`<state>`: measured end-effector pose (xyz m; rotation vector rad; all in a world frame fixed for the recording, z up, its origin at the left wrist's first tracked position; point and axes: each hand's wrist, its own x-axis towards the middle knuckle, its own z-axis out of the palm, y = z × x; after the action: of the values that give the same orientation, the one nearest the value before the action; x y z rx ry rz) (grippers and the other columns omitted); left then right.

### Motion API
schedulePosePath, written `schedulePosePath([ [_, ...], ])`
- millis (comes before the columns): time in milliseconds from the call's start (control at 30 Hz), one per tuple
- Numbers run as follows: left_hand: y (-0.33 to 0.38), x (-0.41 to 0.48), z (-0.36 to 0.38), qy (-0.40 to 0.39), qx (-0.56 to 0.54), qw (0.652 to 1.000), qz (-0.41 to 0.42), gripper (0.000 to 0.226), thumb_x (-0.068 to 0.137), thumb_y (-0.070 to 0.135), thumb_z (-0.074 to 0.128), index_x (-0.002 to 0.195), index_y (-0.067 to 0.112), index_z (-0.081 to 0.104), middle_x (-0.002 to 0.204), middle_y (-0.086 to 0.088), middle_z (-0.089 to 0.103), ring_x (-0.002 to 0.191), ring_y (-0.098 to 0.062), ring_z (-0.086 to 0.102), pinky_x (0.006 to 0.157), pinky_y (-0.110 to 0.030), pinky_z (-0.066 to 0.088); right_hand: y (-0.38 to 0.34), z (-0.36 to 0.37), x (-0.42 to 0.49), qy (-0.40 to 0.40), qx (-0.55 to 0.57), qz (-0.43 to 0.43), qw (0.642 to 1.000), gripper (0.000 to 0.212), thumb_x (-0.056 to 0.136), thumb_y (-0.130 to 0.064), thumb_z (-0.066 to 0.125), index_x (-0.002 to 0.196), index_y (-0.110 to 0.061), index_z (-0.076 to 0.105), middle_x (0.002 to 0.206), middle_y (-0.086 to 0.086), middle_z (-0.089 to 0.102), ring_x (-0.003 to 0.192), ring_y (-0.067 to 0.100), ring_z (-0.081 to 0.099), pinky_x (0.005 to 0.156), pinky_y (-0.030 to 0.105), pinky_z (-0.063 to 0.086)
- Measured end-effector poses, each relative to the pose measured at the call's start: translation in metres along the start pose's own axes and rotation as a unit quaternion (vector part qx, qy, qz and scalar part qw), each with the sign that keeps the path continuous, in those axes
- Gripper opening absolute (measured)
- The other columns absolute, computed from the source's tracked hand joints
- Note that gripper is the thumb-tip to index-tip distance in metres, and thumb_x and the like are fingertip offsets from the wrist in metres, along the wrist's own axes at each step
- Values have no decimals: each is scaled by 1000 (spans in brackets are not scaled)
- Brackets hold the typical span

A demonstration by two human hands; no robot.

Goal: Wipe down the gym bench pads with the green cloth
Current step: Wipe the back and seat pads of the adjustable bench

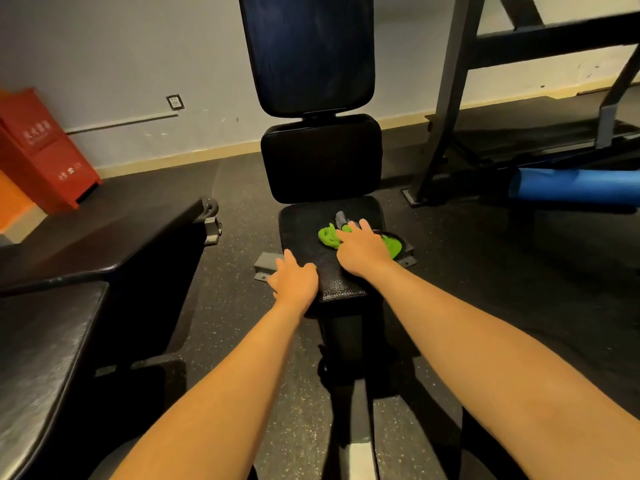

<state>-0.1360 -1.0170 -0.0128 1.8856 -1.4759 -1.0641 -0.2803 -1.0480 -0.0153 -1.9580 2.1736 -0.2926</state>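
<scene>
A black gym bench stands ahead with three pads: a seat pad (pixel 304 230), a middle pad (pixel 320 157) and a tall upright back pad (pixel 306 50). The green cloth (pixel 329 236) lies bunched on the right part of the seat pad. My right hand (pixel 363 251) lies flat on the cloth with spread fingers and hides its middle. A small grey object (pixel 341 218) shows just beyond the fingertips. My left hand (pixel 296 277) holds the seat pad's near left edge, its fingers curled over the rim.
Another black bench (pixel 104 244) stands close on the left. A red cabinet (pixel 45 147) is against the wall at far left. A dark steel rack frame (pixel 450 98) and a blue foam roller (pixel 575 188) are on the right. Speckled rubber floor (pixel 485 258) surrounds the bench.
</scene>
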Motion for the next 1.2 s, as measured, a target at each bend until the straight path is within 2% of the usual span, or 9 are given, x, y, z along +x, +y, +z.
schedulePosePath([
  [67,-2,1,-2,-9,-58,998,-20,66,99,25,46,159,30,16,157,-21,26,137,-38,34,109,-38,35,-21,7,1,-40,-2,-93,995,54,99,-19,34,152,-27,33,164,3,15,151,26,2,118,48,21],
  [133,-4,3,-7,-20,-78,996,-26,70,102,31,47,160,29,7,159,-21,25,144,-36,29,112,-39,30,-35,13,2,-91,9,-162,983,51,101,-18,32,151,-28,37,164,-1,15,152,21,1,121,47,16],
  [233,-7,5,-10,-26,-83,996,-33,73,102,26,47,160,28,3,158,-23,25,145,-36,28,113,-38,29,-29,8,14,-121,42,-182,975,52,101,-15,32,151,-30,37,163,-2,19,152,21,4,122,44,11],
  [367,-8,2,-11,-46,-96,994,-28,74,99,32,49,159,35,5,157,-21,29,140,-38,35,114,-44,35,0,-5,29,-70,17,-95,993,58,97,-11,32,153,-26,31,158,6,26,145,30,18,117,47,22],
  [500,-63,70,11,-82,-121,989,-30,91,58,63,54,144,46,29,148,-4,48,126,-31,54,104,-53,47,28,-10,29,-52,12,6,999,58,97,-16,32,154,-23,27,163,10,14,150,33,7,120,50,17],
  [667,-58,53,6,-80,-135,988,-10,74,78,47,46,149,47,26,156,2,39,135,-27,47,110,-51,42,13,-5,-1,-20,9,-9,1000,49,97,-15,35,146,-20,42,155,9,30,146,30,17,114,48,27],
  [900,-21,2,-13,-37,-121,992,20,58,104,16,40,158,28,24,157,-6,35,140,-28,39,116,-44,35,-28,0,-26,-100,70,-163,979,49,102,-16,30,145,-32,46,161,-3,27,151,17,7,121,40,17],
  [1033,-7,-9,-7,7,-53,998,13,62,102,10,33,159,28,18,156,-18,26,137,-36,37,115,-44,33,-25,-1,-10,-88,50,-155,983,51,103,-17,29,150,-33,37,163,-3,20,152,20,2,122,44,12],
  [1200,13,-10,6,46,200,975,84,55,104,36,35,157,36,21,166,-6,11,148,-34,12,118,-51,15,5,-12,19,-93,59,-77,991,55,101,-16,28,152,-37,30,165,-4,11,152,25,-4,122,48,10],
])
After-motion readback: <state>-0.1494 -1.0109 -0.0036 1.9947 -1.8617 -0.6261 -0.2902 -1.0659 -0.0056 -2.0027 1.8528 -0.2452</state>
